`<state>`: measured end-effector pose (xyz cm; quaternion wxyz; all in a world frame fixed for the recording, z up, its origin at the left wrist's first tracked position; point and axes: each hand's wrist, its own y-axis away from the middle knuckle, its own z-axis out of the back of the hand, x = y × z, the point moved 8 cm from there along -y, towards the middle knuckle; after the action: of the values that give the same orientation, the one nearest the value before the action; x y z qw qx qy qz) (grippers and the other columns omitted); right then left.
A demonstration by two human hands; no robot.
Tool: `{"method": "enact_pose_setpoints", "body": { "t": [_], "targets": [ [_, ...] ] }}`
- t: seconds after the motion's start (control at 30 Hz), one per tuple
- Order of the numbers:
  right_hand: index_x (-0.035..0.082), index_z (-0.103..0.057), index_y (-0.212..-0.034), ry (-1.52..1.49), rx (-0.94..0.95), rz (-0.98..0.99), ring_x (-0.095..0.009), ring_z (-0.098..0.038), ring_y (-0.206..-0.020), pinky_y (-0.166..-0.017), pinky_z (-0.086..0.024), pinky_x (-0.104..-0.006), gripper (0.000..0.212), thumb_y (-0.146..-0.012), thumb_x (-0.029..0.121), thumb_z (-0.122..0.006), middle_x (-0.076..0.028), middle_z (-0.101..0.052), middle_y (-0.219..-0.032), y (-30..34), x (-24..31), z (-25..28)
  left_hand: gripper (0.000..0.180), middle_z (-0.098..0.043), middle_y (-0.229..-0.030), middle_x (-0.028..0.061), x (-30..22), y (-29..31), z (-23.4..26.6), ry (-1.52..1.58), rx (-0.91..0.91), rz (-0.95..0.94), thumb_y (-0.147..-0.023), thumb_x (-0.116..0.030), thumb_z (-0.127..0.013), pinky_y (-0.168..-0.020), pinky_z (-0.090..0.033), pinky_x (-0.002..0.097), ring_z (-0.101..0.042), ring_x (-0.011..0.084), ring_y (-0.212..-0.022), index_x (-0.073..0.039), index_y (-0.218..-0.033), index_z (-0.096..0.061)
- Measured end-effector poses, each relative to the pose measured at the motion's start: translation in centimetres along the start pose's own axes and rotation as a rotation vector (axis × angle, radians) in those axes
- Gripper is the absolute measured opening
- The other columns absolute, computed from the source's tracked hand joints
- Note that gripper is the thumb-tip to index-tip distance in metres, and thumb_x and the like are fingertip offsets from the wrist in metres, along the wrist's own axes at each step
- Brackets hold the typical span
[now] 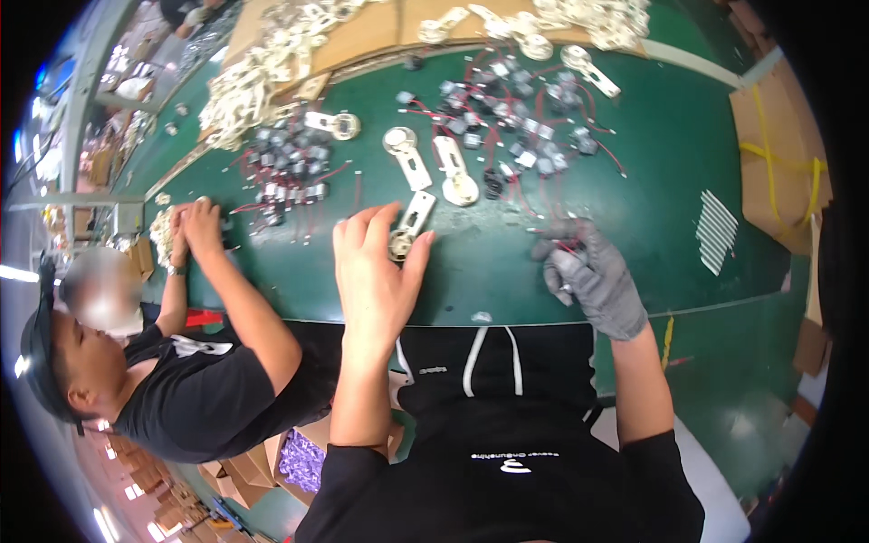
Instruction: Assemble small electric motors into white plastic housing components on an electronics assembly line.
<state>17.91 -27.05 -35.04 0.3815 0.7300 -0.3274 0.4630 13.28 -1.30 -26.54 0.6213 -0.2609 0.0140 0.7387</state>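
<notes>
My bare left hand (373,271) is at the table's near side, its thumb and fingers spread apart. Between them lies the round end of a long cream plastic part (417,212); whether the hand touches it I cannot tell. To the right, my right hand (593,276) in a grey glove is closed, its fingers pinched around a small part with red wires (568,244), mostly hidden by the glove. Farther off lie two more cream plastic parts, one on the left (412,163) and one on the right (455,172), each with a round end and a slotted arm.
Small grey blocks with red and black wires form a pile (507,109) at the back and another (290,163) on the left. Cream parts heap up along the cardboard (380,36). White strips (716,233) lie at right. A co-worker's hands (201,226) are at left.
</notes>
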Motion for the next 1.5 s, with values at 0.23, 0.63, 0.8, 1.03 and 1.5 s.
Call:
{"method": "enact_pose_setpoints", "body": {
  "t": [0.23,0.63,0.8,1.03,1.5],
  "targets": [
    [0.005,-0.064,-0.141,0.208,0.056,-0.138,-0.005,-0.058,-0.062,-0.056,-0.047,-0.0240,0.035,-0.108,0.016,-0.064,-0.006,-0.074,-0.100,-0.3,-0.6,-0.7,0.036,-0.070,-0.099,0.0120,-1.4,1.0,-1.8,0.106,0.009,-0.099,-0.082,-0.003,-0.083,-0.085,-0.052,0.0406,-0.064,0.0318,-0.095,-0.003,-0.117,-0.075],
    [0.003,-0.050,-0.151,0.384,-0.007,0.232,-0.016,-0.070,-0.091,-0.087,-0.059,-0.0335,0.048,-0.104,0.008,-0.062,-0.011,-0.071,-0.125,0.3,0.8,-1.8,0.051,-0.072,-0.102,0.0015,-1.7,2.0,-3.9,0.986,-0.048,0.279,-0.100,0.004,-0.073,-0.082,-0.054,0.0210,-0.068,0.0062,-0.091,0.001,-0.148,-0.057],
    [0.001,-0.056,-0.144,0.215,-0.098,-0.039,-0.006,-0.058,-0.062,-0.056,-0.048,-0.0241,0.035,-0.113,0.016,-0.053,-0.005,-0.075,-0.101,0.0,0.3,-1.1,0.047,-0.073,-0.101,0.0025,-0.6,2.5,-3.4,0.953,-0.106,0.296,-0.100,0.002,-0.074,-0.079,-0.054,0.0207,-0.069,0.0067,-0.088,0.001,-0.144,-0.060],
    [0.002,-0.067,-0.135,-0.002,-0.118,-0.054,-0.005,-0.049,-0.055,-0.050,-0.038,-0.0212,0.040,-0.114,0.034,-0.055,-0.005,-0.068,-0.082,0.1,2.2,-1.6,0.032,-0.075,-0.103,0.0093,0.3,3.0,-4.2,1.120,-0.119,0.397,-0.101,0.003,-0.071,-0.079,-0.062,0.0275,-0.074,0.0134,-0.090,0.001,-0.129,-0.057],
    [0.012,-0.056,-0.153,0.011,-0.263,0.105,-0.003,-0.049,-0.059,-0.052,-0.040,-0.0212,0.047,-0.113,0.037,-0.056,0.000,-0.067,-0.084,0.1,1.0,-4.3,0.017,-0.074,-0.117,0.0186,-2.4,4.3,-7.2,1.577,0.081,0.548,-0.105,0.002,-0.066,-0.095,-0.063,0.0353,-0.076,0.0230,-0.102,0.000,-0.118,-0.054]
  ]
}}
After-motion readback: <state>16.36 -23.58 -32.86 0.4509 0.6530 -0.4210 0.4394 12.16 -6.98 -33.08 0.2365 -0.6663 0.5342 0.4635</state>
